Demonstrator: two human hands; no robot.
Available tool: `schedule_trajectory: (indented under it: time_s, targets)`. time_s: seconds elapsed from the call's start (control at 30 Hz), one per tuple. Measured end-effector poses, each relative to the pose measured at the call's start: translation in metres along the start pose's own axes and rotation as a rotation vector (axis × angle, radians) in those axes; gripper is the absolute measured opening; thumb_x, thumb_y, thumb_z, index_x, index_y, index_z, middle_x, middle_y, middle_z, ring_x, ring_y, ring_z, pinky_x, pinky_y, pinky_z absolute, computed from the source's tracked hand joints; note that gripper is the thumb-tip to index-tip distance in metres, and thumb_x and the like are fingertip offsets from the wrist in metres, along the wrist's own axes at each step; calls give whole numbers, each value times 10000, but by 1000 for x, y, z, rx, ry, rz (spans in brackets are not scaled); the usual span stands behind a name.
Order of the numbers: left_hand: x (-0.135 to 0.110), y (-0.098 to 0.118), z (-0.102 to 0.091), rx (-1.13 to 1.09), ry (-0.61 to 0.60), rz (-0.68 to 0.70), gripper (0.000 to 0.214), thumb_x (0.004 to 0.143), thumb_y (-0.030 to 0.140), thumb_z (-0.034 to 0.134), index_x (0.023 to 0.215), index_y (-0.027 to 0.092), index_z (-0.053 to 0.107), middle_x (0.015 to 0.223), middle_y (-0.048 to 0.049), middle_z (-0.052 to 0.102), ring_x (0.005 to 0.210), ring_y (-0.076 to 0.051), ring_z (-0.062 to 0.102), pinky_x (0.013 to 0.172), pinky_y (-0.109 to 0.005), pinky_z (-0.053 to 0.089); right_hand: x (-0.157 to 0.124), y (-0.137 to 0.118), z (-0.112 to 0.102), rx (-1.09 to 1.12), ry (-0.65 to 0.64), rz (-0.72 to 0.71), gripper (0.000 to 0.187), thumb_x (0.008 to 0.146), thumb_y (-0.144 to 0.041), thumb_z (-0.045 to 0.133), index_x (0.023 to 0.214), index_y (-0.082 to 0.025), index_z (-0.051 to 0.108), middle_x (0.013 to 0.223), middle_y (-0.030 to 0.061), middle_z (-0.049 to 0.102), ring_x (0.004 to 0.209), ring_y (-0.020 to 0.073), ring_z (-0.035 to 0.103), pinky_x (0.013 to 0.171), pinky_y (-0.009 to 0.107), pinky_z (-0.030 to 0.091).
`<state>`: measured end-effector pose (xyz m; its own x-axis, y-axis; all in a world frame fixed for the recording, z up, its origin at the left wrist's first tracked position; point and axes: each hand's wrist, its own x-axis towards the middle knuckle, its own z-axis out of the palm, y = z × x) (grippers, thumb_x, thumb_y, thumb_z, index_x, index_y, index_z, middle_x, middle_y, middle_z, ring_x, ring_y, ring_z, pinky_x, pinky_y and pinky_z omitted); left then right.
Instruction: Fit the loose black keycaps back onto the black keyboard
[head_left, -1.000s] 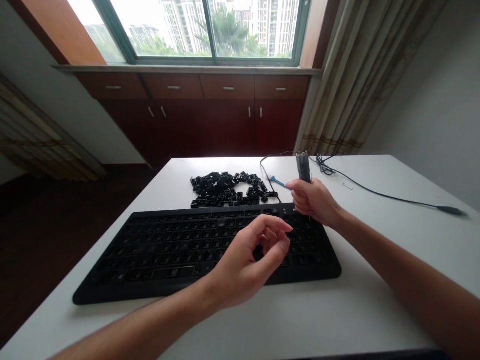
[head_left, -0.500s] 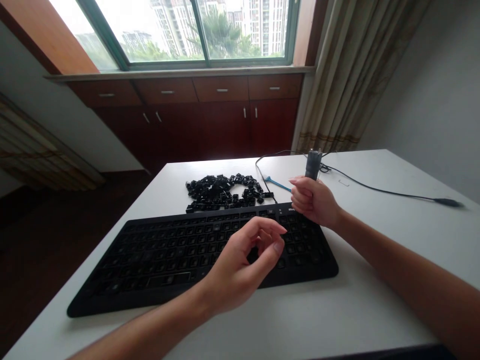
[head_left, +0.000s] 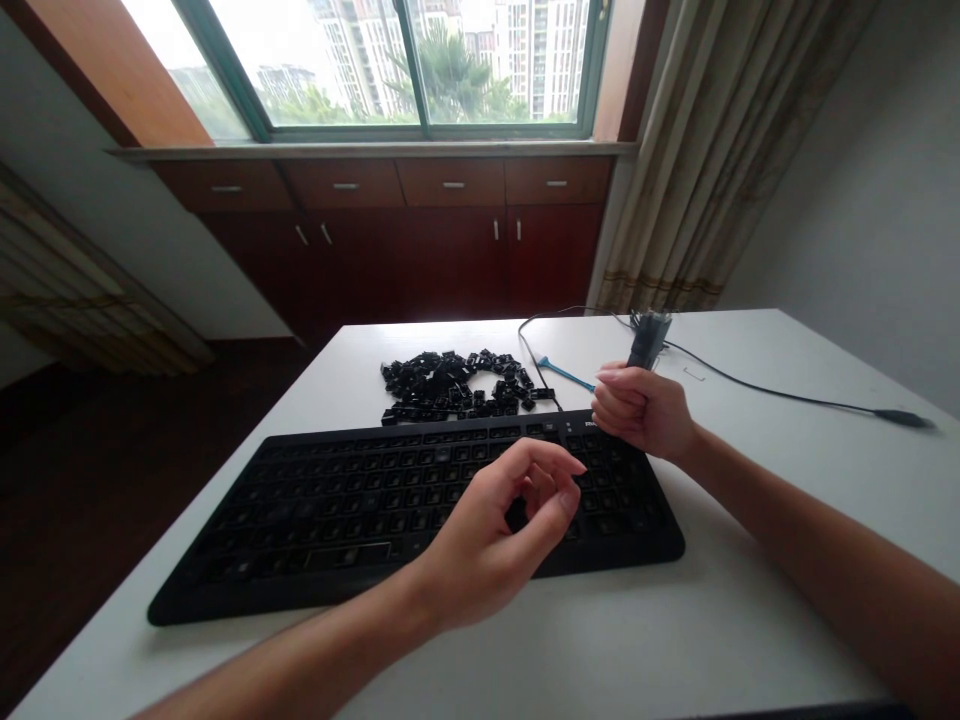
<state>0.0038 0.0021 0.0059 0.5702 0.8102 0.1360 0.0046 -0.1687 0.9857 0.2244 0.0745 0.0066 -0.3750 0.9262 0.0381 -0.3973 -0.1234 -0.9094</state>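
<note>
Head view: we begin with the dark grey cylinder point(head_left: 648, 340). It stands slightly tilted in the right hand point(head_left: 643, 410), above the far right of the black keyboard point(head_left: 300, 560), with its upper end projecting from the fist. The fingers are clenched around its lower part and hide it; we judge that this closed grip is what holds it clear of the keys. Its exact type cannot be read from this view.

The left hand point(head_left: 491, 535) hangs over the middle of the keyboard, with its fingers loosely curled and its thumb close to the forefinger. We cannot tell whether anything small lies within that curl, or whether the fingertips touch a key.

The keyboard lies lengthwise on the white table point(head_left: 712, 640). Just behind its far edge sits a heap of small black keycaps point(head_left: 450, 385); we judge that they are gathered there to keep them together. Individual pieces are hard to make out.

A blue implement point(head_left: 564, 372) lies between the heap and the right hand, its end hidden behind the fingers. A thin black cable point(head_left: 780, 393) runs across the far right of the table. We cannot tell where it connects.
</note>
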Motion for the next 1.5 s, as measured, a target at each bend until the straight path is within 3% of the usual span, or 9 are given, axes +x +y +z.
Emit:
schedule_trajectory:
  time_s: [0.33, 0.6, 0.73, 0.87, 1.0, 1.23, 1.5]
  targets:
    - [0, 1, 2, 6, 11, 9, 165, 990, 293, 555, 1111, 184, 581, 844, -2, 558, 750, -116, 481, 695, -257, 413, 14, 4, 1, -172, 1, 86, 457, 861, -269, 641, 505, -213, 360, 399, -97, 302, 316, 45, 219, 313, 210, 144]
    - [-1, 1, 1, 15, 13, 5, 156, 987, 283, 557, 1106, 187, 587, 842, -1, 550, 755, -118, 486, 702, -259, 422, 16, 4, 5, -178, -126, 144, 454, 812, -291, 689, 507, -211, 362, 401, -95, 310, 320, 43, 234, 319, 206, 151]
    - [0, 1, 1, 13, 6, 17, 155, 986, 277, 557, 1108, 186, 589, 850, -4, 563, 754, -118, 487, 698, -256, 425, 13, 2, 0, -130, -84, 90, 498, 790, -352, 659, 505, -230, 268, 383, -103, 244, 322, 49, 180, 313, 207, 152]
    - [1, 1, 0, 20, 4, 15, 161, 988, 285, 554, 1107, 182, 585, 841, -7, 564, 747, -121, 488, 691, -259, 425, 13, -1, -2, -194, -34, 102, 421, 806, -310, 693, 547, -218, 374, 414, -91, 332, 328, 62, 273, 322, 211, 221]
    - [0, 0, 0, 40, 1, 5, 168, 988, 298, 555, 1108, 184, 587, 825, -6, 548, 755, -127, 489, 700, -264, 429, 10, -4, -1, -257, 121, 75, 343, 877, -320, 664, 648, -218, 431, 452, -89, 376, 365, 80, 331, 348, 211, 297]
    - [-1, 2, 0, 57, -7, -1, 173, 983, 293, 553, 1107, 178, 591, 816, -9, 548, 749, -130, 486, 696, -268, 432, 4, 2, 7, -268, 329, -12, 327, 884, -287, 641, 662, -223, 409, 467, -91, 358, 380, 76, 326, 374, 216, 308]
    - [0, 3, 0, 54, 3, -5, 164, 974, 275, 559, 1095, 171, 597, 824, -12, 556, 746, -129, 488, 699, -269, 438, 11, 8, 16, -137, 172, -4, 333, 839, -262, 686, 655, -216, 413, 453, -103, 323, 374, 55, 211, 369, 220, 156]
